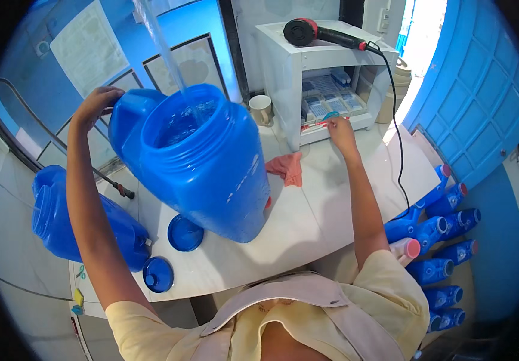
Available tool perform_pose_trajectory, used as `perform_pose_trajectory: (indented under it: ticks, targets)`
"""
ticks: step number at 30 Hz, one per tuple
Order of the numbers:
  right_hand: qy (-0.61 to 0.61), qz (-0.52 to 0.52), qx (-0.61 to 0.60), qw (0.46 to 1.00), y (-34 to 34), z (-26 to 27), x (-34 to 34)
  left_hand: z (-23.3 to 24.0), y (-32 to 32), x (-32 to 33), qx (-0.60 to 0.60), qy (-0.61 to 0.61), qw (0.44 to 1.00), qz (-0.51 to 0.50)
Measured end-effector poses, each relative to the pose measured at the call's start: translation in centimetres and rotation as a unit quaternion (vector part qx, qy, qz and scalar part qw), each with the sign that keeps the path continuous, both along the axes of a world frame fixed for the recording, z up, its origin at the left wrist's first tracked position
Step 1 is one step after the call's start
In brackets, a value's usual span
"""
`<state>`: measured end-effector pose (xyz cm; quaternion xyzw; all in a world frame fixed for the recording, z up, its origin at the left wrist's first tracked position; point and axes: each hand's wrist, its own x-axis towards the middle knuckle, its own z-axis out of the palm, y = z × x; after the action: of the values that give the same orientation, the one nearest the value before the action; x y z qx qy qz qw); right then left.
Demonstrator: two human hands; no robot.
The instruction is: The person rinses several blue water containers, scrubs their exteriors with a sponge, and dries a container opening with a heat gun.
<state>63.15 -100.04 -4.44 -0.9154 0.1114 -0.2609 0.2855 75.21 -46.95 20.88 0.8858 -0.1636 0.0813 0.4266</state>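
Observation:
My left hand (98, 106) rests with bent fingers at the handle of a large blue plastic water container (223, 180); whether it grips the handle cannot be told. A stream of water (169, 54) falls into the container's uncapped mouth, where water shows inside. My right hand (338, 128) is at the front of a white shelf unit (277, 81), its fingers at a small teal item (331, 115) beside a red strip; its hold is unclear. A second blue container (119, 225) stands at the left, also uncapped, with a thin stream entering its mouth. Two blue lids (186, 233) (158, 274) lie nearby.
A heat gun or dryer (322, 35) lies on the shelf unit, its black cord hanging over the counter (327, 216). A mug (260, 108) and a pink cloth (288, 169) are behind the large container. Several blue jugs (431, 270) stand at the right, below a blue door (480, 90).

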Motion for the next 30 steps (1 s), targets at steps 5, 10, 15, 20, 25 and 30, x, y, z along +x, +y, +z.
perform_pose_trajectory:
  ticks: [5, 10, 15, 20, 25, 30]
  targets:
    - [0.090, 0.007, -0.184, 0.979, -2.6, -1.1, 9.0, 1.2, -1.2, -1.3, 0.104, 0.077, 0.980, 0.151]
    - [0.250, 0.008, -0.239, 0.938, -5.2, -2.5, 13.4, -1.1, -0.3, -0.6, -0.002, 0.024, 0.997, 0.079]
    - [0.168, 0.027, -0.176, 0.970, -4.4, -1.9, 13.7, -2.3, 0.6, -3.8, -0.104, -0.025, 0.972, 0.212]
    - [-0.014, 0.081, -0.041, 0.996, -9.1, 0.3, 8.8, -12.6, -5.6, -15.3, -0.316, -0.362, 0.792, 0.376]
    - [0.022, 0.327, 0.338, 0.882, -1.4, 0.6, -1.4, -22.9, -21.5, -31.4, 0.009, -0.349, 0.932, 0.101]
    - [0.251, 0.417, 0.578, 0.655, 7.1, -2.4, -9.0, -28.1, -31.0, -29.3, -0.313, 0.027, 0.933, 0.176]
